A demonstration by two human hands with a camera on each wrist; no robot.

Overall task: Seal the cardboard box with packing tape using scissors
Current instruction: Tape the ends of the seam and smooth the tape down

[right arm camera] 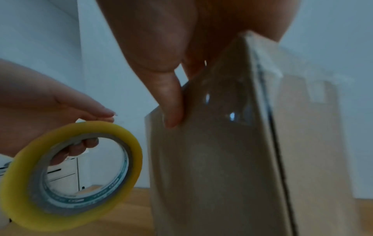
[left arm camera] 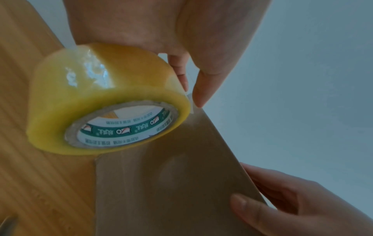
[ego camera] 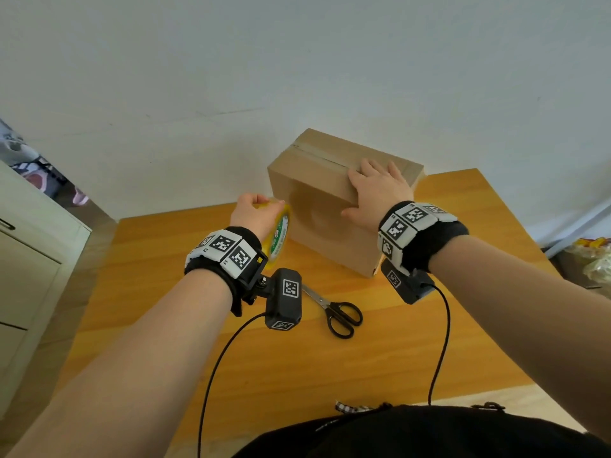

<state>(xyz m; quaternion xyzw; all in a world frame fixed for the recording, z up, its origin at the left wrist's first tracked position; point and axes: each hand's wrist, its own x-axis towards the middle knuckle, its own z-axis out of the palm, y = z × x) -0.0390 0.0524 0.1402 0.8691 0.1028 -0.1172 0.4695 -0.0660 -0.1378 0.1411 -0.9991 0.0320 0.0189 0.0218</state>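
On the far half of the wooden table (ego camera: 165,292), close to the white wall, the cardboard box (ego camera: 317,226) stands with its top seam running from the far left corner toward the right hand (ego camera: 377,190), which lies flat on the lid with straight, spread fingers and the thumb hooked down over the near face, gripping nothing but pinning the flaps shut. Just left of the box, the left hand (ego camera: 254,216) curls round the roll of yellow packing tape (ego camera: 279,236), fingers through the core and over the rim, the roll on edge and close against the box's near-left face; the left wrist view shows a short free tab of tape at the fingertip, near the box's top edge, though whether it already sticks to the cardboard cannot be told. A clear film seems to cover that face and part of the seam, so some taping looks done. The step in hand, as I judge it, is anchoring the tape end and drawing a strip along the seam. To do it well, press the tab down firmly below the top edge, keep the roll square to the seam, pull with steady tension, and let the flat hand follow, smoothing as it goes. The scissors (ego camera: 334,309) lie closed on the table near the body, within easy reach for the cut.
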